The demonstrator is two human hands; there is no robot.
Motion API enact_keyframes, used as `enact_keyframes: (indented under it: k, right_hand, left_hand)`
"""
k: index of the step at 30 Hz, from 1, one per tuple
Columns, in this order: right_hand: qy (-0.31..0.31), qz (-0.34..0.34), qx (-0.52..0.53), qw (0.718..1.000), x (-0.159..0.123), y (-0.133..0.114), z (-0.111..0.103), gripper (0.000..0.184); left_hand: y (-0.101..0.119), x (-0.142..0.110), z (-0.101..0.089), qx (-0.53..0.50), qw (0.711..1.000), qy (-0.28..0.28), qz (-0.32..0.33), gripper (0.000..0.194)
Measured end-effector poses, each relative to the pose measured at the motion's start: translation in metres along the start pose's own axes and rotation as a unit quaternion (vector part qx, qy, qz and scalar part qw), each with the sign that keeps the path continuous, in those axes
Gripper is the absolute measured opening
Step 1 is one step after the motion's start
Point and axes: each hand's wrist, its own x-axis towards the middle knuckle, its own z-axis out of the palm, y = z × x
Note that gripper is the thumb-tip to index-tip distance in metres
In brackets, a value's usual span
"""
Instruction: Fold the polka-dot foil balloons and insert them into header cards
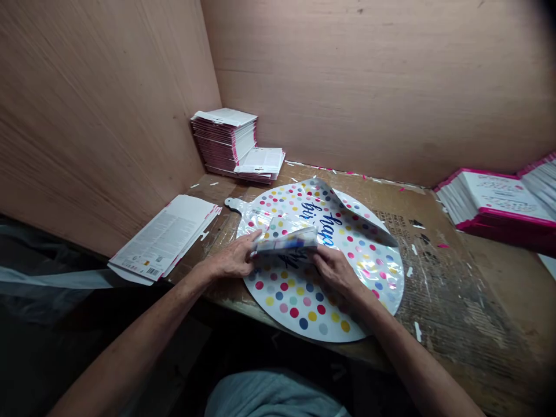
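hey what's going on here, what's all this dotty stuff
A person holds a folded, blurred piece between their left hand and right hand, above a round dotted balloon. The balloon lies spread on the worktop, its far right edge curled over. Printed cards lie at the left, with more stacked at the back and right.

I count two bare hands, my left hand (pixel 234 255) and my right hand (pixel 337 270), and one folded, shiny foil piece (pixel 286 242). I see at least one round white foil balloon with coloured dots (pixel 299 304); any layers beneath I can't number. I count two stacks of flat white-and-pink cards (pixel 214 143), one fanned pile of white printed cards (pixel 160 238), and two brown wooden panels (pixel 347 75).
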Motion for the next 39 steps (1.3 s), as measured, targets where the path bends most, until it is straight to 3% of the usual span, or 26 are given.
enact_keyframes:
  k: [2,5,8,11,15,19,23,26,28,30,34,39]
  right_hand:
    - [0.071,0.127,-0.004,0.989,0.018,-0.001,0.006,0.033]
    - [0.111,0.21,-0.103,0.966,0.044,-0.009,0.014,0.035]
    - [0.062,0.252,-0.253,0.932,0.059,-0.02,0.016,0.038]
    - [-0.004,0.286,-0.337,0.897,0.07,-0.03,0.013,0.034]
    - [-0.004,0.196,-0.387,0.901,0.096,-0.041,0.004,0.032]
    - [-0.133,0.12,-0.362,0.915,0.124,-0.049,-0.004,0.035]
    - [-0.162,0.104,-0.34,0.921,0.112,-0.047,-0.01,0.027]
    - [-0.181,0.116,-0.302,0.929,0.083,-0.035,-0.018,0.035]
    - [-0.2,0.142,-0.282,0.928,0.065,-0.027,-0.024,0.039]
    - [-0.215,0.165,-0.275,0.922,0.054,-0.023,-0.029,0.032]
    - [-0.221,0.168,-0.261,0.924,0.046,-0.026,-0.033,0.037]
    - [-0.222,0.151,-0.321,0.908,0.041,-0.034,-0.037,0.024]
  left_hand:
    - [0.003,0.005,0.007,-0.072,0.995,0.042,-0.046,0.045]
    - [0.016,0.019,0.019,-0.064,0.972,0.129,-0.185,0.042]
    - [0.032,0.033,0.031,0.096,0.933,0.192,-0.288,0.038]
    - [0.042,0.042,0.04,0.192,0.919,0.176,-0.295,0.028]
    - [0.044,0.046,0.048,0.227,0.928,0.134,-0.264,0.024]
    - [0.045,0.044,0.048,0.228,0.931,0.131,-0.254,0.025]
    - [0.028,0.025,0.027,0.198,0.924,0.215,-0.248,0.033]
    - [-0.007,-0.005,-0.001,0.251,0.871,0.276,-0.318,0.039]
    - [-0.033,-0.027,-0.017,0.305,0.833,0.25,-0.387,0.041]
    - [-0.053,-0.042,-0.028,0.327,0.822,0.185,-0.427,0.042]
    - [-0.073,-0.049,-0.043,0.302,0.852,0.088,-0.418,0.048]
    - [-0.063,-0.041,-0.062,0.293,0.87,0.096,-0.385,0.037]
